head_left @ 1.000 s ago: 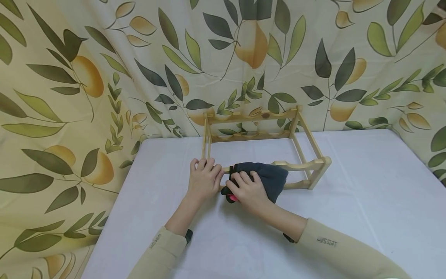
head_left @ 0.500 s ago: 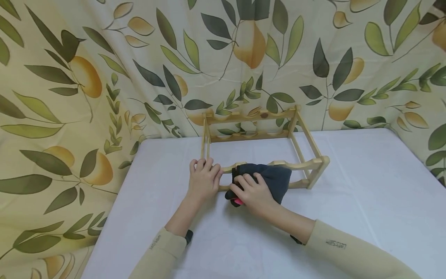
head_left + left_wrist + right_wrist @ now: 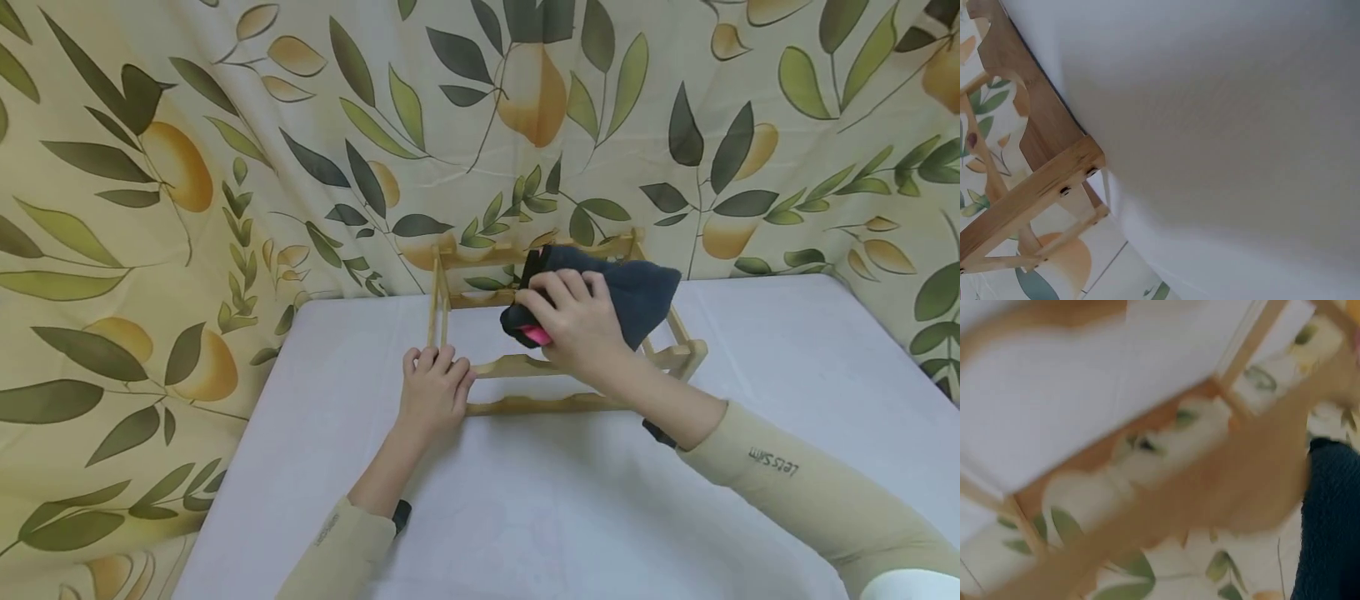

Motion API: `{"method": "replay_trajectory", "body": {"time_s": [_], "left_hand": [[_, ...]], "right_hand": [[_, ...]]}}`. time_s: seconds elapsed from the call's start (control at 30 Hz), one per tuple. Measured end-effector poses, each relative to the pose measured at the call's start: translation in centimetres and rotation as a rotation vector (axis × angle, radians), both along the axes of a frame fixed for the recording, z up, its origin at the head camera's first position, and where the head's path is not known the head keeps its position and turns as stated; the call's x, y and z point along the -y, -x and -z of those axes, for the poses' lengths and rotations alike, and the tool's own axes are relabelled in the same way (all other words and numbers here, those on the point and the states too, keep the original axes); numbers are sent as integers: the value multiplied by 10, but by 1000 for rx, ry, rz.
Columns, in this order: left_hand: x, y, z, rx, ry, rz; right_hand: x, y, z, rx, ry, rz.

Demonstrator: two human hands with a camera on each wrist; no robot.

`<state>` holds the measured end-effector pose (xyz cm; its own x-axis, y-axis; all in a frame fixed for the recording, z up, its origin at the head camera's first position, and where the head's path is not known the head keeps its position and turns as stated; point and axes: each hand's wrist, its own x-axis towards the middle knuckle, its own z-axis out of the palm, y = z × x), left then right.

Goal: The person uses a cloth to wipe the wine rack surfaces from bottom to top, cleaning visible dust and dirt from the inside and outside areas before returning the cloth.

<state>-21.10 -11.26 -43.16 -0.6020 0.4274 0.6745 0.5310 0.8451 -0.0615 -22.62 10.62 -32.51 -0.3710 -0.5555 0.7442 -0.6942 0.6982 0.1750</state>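
A light wooden rack with scalloped rails stands on the white table. My left hand grips its front left post, fingers curled over the top. My right hand holds a dark grey cloth with a black and pink part, raised over the rack's middle toward its back rail. The left wrist view shows the rack's corner joint against the white table. In the blurred right wrist view the wooden rails and the edge of the dark cloth appear.
A curtain printed with leaves and pears hangs close behind and to the left of the table. The white tabletop stretches to the right of the rack and toward me.
My right hand has lifted the dark cloth from the front rail and carried it up and back over the rack. The left hand has stayed on the front left post.
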Motion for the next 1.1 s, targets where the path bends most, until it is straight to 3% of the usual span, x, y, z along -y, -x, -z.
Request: {"method": "replay_trajectory", "body": {"time_s": [0.23, 0.43, 0.63, 0.8, 1.1], "left_hand": [[3, -7, -1, 10, 1, 20], [3, -11, -2, 41, -2, 14], [3, -15, -3, 26, 3, 6], [4, -17, -2, 28, 9, -7], [5, -18, -2, 33, 0, -4]], "right_hand": [[-6, 30, -36, 17, 15, 35], [-13, 60, -47, 82, -5, 64], [-23, 91, -42, 140, -92, 56], [-34, 113, -29, 259, -149, 91], [-43, 131, -6, 415, -420, 13]]}}
